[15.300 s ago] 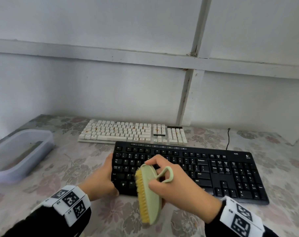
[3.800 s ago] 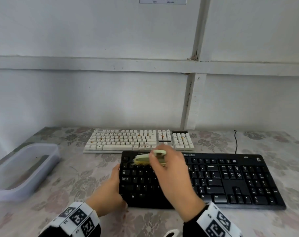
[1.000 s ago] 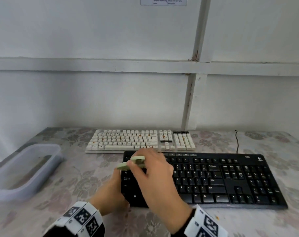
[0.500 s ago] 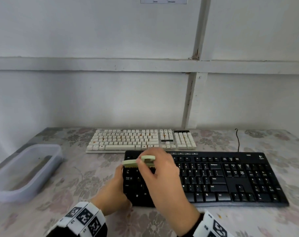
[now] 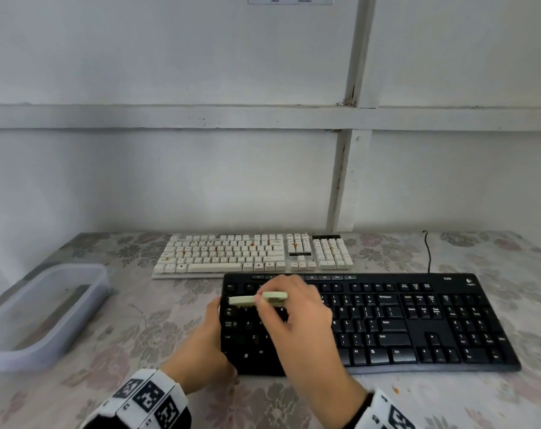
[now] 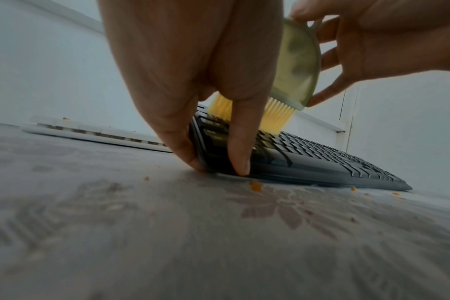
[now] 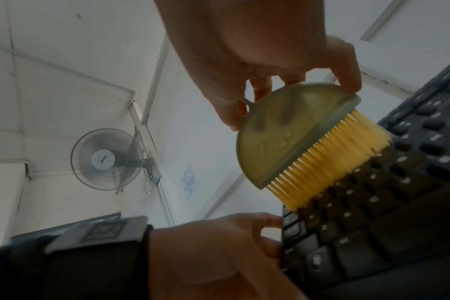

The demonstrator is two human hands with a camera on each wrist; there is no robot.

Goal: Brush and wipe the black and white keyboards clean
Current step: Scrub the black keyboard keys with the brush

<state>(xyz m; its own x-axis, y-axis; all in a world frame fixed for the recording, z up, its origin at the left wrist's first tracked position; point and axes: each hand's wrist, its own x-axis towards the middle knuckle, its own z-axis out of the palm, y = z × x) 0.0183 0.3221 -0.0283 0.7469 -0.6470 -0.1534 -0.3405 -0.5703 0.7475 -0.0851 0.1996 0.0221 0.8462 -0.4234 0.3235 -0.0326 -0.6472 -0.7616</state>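
The black keyboard (image 5: pixel 386 320) lies nearest me on the flowered table, with the white keyboard (image 5: pixel 253 252) just behind it, speckled with orange crumbs. My right hand (image 5: pixel 294 317) grips a pale green brush (image 5: pixel 256 298) with yellow bristles (image 7: pixel 329 162). The bristles point down onto the upper-left keys of the black keyboard (image 7: pixel 398 223). My left hand (image 5: pixel 207 345) holds that keyboard's left front corner. In the left wrist view its fingers (image 6: pixel 239 142) pinch the corner of the black keyboard (image 6: pixel 321 162), with the brush (image 6: pixel 295 71) behind them.
A translucent plastic tub (image 5: pixel 40 311) sits at the table's left edge. Orange crumbs (image 6: pixel 256 185) lie on the cloth in front of the black keyboard, and another crumb (image 5: pixel 396 390) lies at the right front. A black cable (image 5: pixel 429 252) runs to the back wall.
My right hand has swept the brush a little to the right over the upper-left keys. The left hand has stayed on the keyboard's corner.
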